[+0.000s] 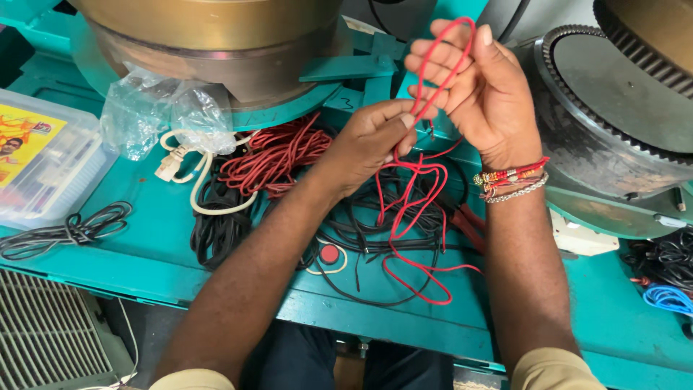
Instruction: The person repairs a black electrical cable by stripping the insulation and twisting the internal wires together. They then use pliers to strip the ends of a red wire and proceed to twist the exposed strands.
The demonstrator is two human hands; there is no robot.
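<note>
Head view: right hand (482, 90) has a red wire (415, 209) looped over its curled fingers, above the teal counter (144, 267). Left hand (372, 137) pinches the same wire just below. Best to keep the strand taut and feed it evenly, clear of the black cables (354, 231) beneath.

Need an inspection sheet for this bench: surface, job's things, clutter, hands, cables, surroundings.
Surface: teal bench, crowded.
Job's things: red wire, looped over the right hand's fingers, rest trailing onto the bench.
Clutter: clear plastic bag, clear plastic box, red pliers handles.
Hands: left hand pinches the wire; right hand holds the loop.
Cables: red coil, black bundles, cream cord, blue wire.
Surroundings: brass-coloured drum, toothed disc.
</note>
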